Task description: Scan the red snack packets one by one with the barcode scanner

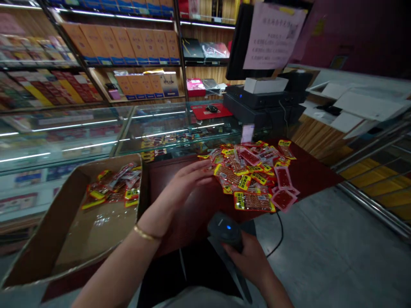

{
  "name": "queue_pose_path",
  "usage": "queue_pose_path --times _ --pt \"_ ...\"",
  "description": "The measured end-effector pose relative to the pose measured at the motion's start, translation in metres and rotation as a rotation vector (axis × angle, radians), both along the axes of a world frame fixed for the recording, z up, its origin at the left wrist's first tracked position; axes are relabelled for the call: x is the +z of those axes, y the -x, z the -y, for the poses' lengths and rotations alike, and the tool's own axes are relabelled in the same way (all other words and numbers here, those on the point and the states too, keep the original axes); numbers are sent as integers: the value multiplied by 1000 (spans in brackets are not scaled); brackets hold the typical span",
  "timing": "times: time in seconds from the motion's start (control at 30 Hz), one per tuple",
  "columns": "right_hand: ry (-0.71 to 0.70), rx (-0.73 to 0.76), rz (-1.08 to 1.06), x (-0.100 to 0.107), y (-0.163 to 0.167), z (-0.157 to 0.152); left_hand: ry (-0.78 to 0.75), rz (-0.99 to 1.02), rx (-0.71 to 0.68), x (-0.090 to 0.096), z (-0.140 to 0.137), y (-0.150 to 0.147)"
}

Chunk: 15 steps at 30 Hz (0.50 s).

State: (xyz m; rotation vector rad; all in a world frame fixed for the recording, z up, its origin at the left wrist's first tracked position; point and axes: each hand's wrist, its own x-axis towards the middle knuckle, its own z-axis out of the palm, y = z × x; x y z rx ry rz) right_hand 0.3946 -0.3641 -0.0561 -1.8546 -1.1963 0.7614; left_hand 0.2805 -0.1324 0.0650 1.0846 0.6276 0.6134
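Observation:
A heap of small snack packets [236, 169] in clear, red and yellow wrappers lies on the dark red tabletop [195, 209]. My left hand [188, 182] reaches to the heap's left edge, fingers stretched out and holding nothing visible. My right hand [252, 256] is wrapped round the handle of a black barcode scanner [226, 231] with a blue light, held low in front of the table edge. Nearest the scanner is a flat packet of brown sticks [254, 202]. Several dark red packets [284, 199] lie at the heap's right side.
On the left stands an open cardboard box [96, 231] with more packets [114, 186] in it. Behind are a glass display counter [154, 117], a monitor [239, 42] and a mouse [211, 108] on a red mat. A cable [278, 239] hangs beside the table's front edge.

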Motion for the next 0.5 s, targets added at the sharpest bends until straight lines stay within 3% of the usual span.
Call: queue_pose_path --times 0.17,0.27,0.37,0.5 --pt "-25 19 53 -18 2 -7 -258 -369 445 -4 -12 171" --pt "-24 81 103 -19 4 -20 -428 -727 563 -21 -34 246" --pt "-62 96 166 -12 11 -30 -572 -1044 437 -39 -57 279" --pt "-94 119 211 -7 20 -33 -748 -1168 154 -53 -84 253"
